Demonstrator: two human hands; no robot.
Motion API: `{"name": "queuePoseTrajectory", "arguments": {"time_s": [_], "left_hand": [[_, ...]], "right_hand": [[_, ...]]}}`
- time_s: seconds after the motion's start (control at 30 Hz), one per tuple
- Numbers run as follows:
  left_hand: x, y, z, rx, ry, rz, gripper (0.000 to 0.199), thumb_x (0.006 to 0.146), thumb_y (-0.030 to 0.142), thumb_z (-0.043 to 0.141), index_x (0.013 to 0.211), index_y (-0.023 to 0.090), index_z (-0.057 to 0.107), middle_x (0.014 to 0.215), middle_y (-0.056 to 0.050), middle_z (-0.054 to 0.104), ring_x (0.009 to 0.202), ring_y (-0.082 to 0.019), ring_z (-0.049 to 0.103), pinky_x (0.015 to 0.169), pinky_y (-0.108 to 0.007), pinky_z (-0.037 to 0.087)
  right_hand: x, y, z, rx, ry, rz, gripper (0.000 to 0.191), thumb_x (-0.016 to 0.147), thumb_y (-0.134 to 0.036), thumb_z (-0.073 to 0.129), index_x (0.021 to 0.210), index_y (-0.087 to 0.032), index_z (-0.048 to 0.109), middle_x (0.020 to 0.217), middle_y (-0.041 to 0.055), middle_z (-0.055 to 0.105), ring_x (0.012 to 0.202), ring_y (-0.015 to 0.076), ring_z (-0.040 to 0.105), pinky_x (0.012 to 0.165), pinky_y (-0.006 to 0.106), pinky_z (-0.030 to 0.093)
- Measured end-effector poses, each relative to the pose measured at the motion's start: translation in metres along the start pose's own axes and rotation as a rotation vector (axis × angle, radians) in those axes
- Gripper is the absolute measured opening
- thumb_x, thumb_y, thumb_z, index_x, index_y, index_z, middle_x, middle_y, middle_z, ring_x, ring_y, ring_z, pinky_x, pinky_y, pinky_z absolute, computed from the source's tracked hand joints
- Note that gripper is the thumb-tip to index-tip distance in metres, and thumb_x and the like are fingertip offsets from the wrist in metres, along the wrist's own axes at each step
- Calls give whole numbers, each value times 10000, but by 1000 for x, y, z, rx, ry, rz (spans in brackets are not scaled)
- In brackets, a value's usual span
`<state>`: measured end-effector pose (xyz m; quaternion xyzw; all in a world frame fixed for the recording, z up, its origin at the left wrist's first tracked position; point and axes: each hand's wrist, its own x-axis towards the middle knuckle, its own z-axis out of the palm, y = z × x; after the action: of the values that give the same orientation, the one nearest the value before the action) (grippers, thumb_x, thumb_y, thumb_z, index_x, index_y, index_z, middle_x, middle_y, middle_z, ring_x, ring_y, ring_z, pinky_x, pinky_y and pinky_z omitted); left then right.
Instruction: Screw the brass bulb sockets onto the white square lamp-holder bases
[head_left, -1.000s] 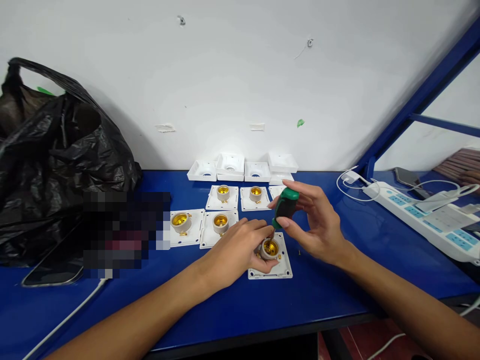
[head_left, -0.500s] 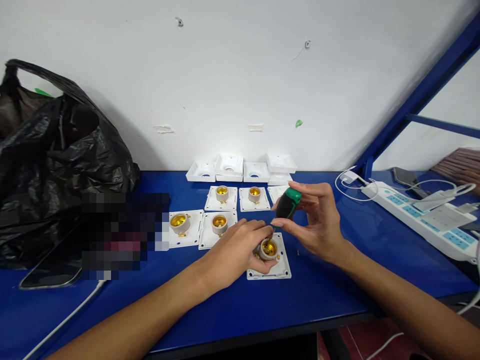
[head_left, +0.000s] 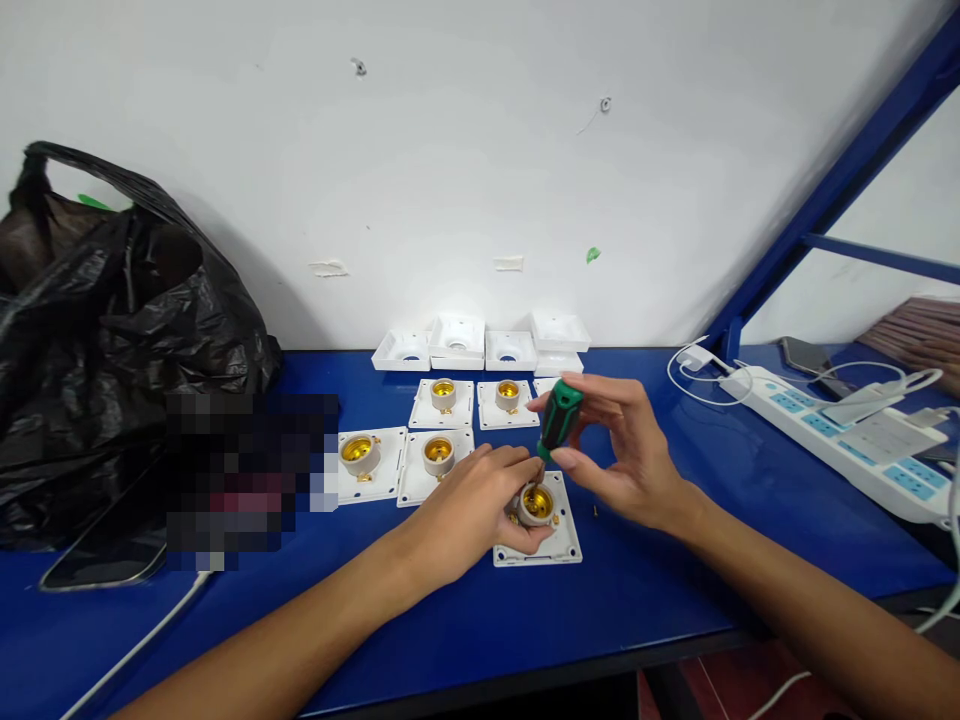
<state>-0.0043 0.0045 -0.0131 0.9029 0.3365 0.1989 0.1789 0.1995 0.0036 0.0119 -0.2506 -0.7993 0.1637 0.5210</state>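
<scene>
A white square plate (head_left: pixel 559 545) lies on the blue table, with a round lamp socket (head_left: pixel 537 505), brass inside, on it. My left hand (head_left: pixel 487 495) is closed around the socket's left side, its fingertips beside the screwdriver shaft. My right hand (head_left: pixel 626 450) grips the green and black handle of a screwdriver (head_left: pixel 560 418), which stands almost upright with its tip down in the socket. A tiny brass screw (head_left: pixel 595 511) lies right of the plate. Behind and to the left are several more plates with sockets (head_left: pixel 439 455).
White square covers (head_left: pixel 458 337) stand along the wall. A black plastic bag (head_left: pixel 135 300) and a phone (head_left: pixel 105 550) are at the left, beside a blurred-out patch. On the right are a power strip (head_left: pixel 825 430) with chargers and cables, and a blue metal frame (head_left: pixel 840 180).
The screwdriver handle has tilted more upright and moved slightly left with my right hand. My left hand keeps its hold on the socket. The whole view has shifted slightly downward in the picture.
</scene>
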Motion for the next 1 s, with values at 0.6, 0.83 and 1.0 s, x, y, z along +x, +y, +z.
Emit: {"name": "queuePoseTrajectory", "arguments": {"time_s": [0.6,0.83,1.0], "left_hand": [[2,-1,-1,-32,-24,8,256,798,311,821,959,192,661,902,-11,662,777,-197,626,724,-322,458],[1,-2,0,-23,-27,8,284,794,323,834,981,195,663,904,-12,671,780,-206,631,736,-329,444],[1,-5,3,-7,-16,44,309,791,353,841,986,201,656,894,-8,674,767,-211,635,743,-335,423]], "right_hand": [[0,-2,0,-18,49,-3,628,880,-200,776,1410,-369,485,1115,28,628,800,162,678,590,309,624],[-2,1,1,-56,125,-3,629,858,-237,805,1390,-372,499,1076,13,604,742,150,682,567,301,622],[-1,1,0,-75,136,-3,596,886,-199,768,1402,-343,506,1122,29,618,786,161,716,634,329,644]]}}
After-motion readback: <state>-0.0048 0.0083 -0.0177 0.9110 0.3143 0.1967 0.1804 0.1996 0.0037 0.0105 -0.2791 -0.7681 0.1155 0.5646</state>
